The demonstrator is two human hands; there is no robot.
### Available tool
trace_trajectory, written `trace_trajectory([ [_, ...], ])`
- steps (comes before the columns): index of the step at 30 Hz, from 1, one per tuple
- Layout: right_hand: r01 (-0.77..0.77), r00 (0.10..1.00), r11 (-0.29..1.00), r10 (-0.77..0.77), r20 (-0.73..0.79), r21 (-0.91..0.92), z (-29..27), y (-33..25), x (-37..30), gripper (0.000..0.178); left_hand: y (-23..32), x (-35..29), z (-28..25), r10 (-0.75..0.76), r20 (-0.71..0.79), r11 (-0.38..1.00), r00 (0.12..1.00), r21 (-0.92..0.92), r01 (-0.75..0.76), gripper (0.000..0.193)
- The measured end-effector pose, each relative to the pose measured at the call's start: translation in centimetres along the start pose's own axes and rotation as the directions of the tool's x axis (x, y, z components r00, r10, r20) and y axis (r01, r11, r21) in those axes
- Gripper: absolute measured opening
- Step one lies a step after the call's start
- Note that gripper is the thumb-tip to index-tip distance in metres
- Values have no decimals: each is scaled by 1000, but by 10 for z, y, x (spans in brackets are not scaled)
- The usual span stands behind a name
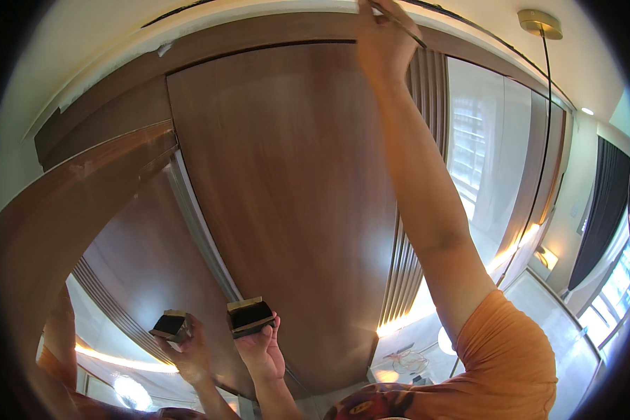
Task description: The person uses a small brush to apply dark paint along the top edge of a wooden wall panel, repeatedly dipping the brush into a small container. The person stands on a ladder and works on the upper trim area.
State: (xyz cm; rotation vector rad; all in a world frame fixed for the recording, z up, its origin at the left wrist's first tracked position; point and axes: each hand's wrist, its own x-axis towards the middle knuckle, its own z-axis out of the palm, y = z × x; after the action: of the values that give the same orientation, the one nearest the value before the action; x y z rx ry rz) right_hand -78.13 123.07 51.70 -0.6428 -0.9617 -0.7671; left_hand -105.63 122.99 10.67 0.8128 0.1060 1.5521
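Note:
My left hand [264, 353], low in the middle, is closed around a small cut-open carton [250, 317] with a dark, nearly black inside. Whether that dark inside is paint or a lining, I cannot tell. My right arm stretches up to the top of a brown wood-grain panel [280, 175]. There my right hand [387, 45] is pinching a thin dark stick [402, 26], like a slim brush handle; its working end is hidden. The hand is beside the brown trim [273, 31] under the ceiling.
On the left, a mirrored surface [147, 259] reflects my hand and the carton. Ribbed strips [427, 105] and glossy pale panels [486, 133] stand to the right. A pendant lamp's cord [547, 91] hangs from a gold ceiling mount [539, 23]. A dark curtain [595, 210] is at far right.

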Motion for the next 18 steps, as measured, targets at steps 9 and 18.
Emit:
trace_trajectory([
  [9,-404,809,856,168,564,324,-62,-28,-122,13,-5,-3,-1,11,55,995,998,103,-17,71],
  [18,-423,176,901,-26,984,100,-92,-66,-205,12,4,-9,2,-63,75,994,995,94,56,98],
])
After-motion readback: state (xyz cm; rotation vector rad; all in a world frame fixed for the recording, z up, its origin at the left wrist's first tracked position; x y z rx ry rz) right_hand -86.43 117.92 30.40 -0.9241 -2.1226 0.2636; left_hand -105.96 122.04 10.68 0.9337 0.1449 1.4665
